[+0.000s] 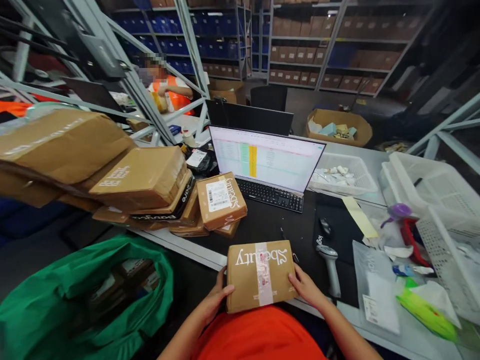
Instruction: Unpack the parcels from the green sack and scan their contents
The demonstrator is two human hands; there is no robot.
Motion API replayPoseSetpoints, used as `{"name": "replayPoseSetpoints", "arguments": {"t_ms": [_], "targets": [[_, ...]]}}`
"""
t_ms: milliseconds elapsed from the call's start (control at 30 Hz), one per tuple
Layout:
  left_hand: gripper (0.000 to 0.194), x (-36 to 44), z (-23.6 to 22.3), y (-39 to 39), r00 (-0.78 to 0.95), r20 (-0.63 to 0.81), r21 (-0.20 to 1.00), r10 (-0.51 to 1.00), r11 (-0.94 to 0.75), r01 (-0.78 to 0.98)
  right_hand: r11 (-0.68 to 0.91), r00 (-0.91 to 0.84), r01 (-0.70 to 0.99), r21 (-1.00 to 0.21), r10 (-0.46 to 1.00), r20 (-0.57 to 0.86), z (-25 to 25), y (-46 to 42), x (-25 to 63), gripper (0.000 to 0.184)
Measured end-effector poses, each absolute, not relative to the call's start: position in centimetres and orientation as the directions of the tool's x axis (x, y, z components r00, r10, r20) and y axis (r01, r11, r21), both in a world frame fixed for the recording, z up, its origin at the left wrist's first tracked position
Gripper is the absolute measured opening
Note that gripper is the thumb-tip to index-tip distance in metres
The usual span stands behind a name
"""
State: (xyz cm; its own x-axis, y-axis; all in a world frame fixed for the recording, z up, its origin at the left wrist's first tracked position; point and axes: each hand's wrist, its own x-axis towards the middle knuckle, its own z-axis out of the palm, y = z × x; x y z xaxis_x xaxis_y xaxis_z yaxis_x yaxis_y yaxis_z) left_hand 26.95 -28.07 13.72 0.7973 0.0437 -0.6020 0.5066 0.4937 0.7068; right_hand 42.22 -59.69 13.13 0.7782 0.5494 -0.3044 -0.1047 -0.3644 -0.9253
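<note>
A brown cardboard box (243,280) with white lettering and a strip of printed tape down its middle is held close to my body, over the desk's front edge. My left hand (217,295) grips its left side, thumb on the near face. On the opposite side my right hand (303,285) holds it with the thumb on the face and the fingers behind. Beyond it, a smaller labelled box (221,200) leans on the stack of parcels to the left. A pen (282,233) lies on the black desk mat just past the held box.
Stacked parcels (138,177) crowd the left. Below them a green sack (150,320) holds boxes. A monitor (270,155) and keyboard (266,194) stand ahead; a barcode scanner (330,270), mouse (325,226), plastic bags and white baskets (442,190) lie right. A co-worker (172,92) is behind the frame.
</note>
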Motion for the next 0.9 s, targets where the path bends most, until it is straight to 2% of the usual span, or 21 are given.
{"name": "replayPoseSetpoints", "arguments": {"t_ms": [133, 233, 300, 367, 467, 567, 633, 733, 800, 900], "targets": [[0.131, 26.9, 15.4, -26.0, 0.849, -0.47, 0.875, 0.242, 0.25, 0.414, -0.318, 0.859, -0.111, -0.942, 0.446, -0.252, 15.2, -57.8, 47.0, 0.074], [0.139, 27.8, 17.1, -24.9, 0.851, -0.441, 0.897, 0.286, 0.155, 0.413, -0.298, 0.878, -0.157, -0.942, 0.394, -0.271, 15.0, -56.5, 49.3, 0.075], [0.136, 28.2, 17.6, -24.6, 0.848, -0.469, 0.88, 0.246, 0.21, 0.425, -0.291, 0.868, -0.173, -0.941, 0.407, -0.285, 14.2, -55.7, 49.8, 0.075], [0.129, 28.2, 17.3, -24.7, 0.832, -0.521, 0.83, 0.189, 0.339, 0.443, -0.293, 0.865, -0.184, -0.938, 0.405, -0.296, 13.4, -55.0, 50.3, 0.076], [0.124, 27.4, 15.3, -25.6, 0.775, -0.622, 0.678, 0.11, 0.57, 0.464, -0.29, 0.862, -0.212, -0.933, 0.394, -0.318, 13.5, -53.4, 51.9, 0.082], [0.121, 26.4, 12.9, -26.9, 0.74, -0.671, 0.517, 0.038, 0.74, 0.431, -0.243, 0.848, -0.22, -0.945, 0.431, -0.308, 16.2, -49.5, 54.8, 0.084], [0.117, 25.9, 11.6, -27.7, 0.742, -0.67, 0.462, 0.022, 0.794, 0.395, -0.204, 0.815, -0.235, -0.95, 0.492, -0.307, 19.0, -45.5, 56.6, 0.083], [0.118, 25.6, 10.0, -28.7, 0.752, -0.658, 0.424, 0.025, 0.838, 0.344, -0.227, 0.721, -0.344, -0.911, 0.558, -0.411, 22.8, -39.3, 58.2, 0.087], [0.121, 25.6, 9.2, -29.2, 0.753, -0.656, 0.418, 0.043, 0.852, 0.316, -0.263, 0.663, -0.399, -0.879, 0.579, -0.474, 24.4, -36.3, 58.5, 0.093], [0.123, 25.4, 8.3, -29.7, 0.754, -0.652, 0.439, 0.078, 0.85, 0.291, -0.278, 0.627, -0.401, -0.873, 0.612, -0.483, 25.1, -34.0, 58.3, 0.098]]}}
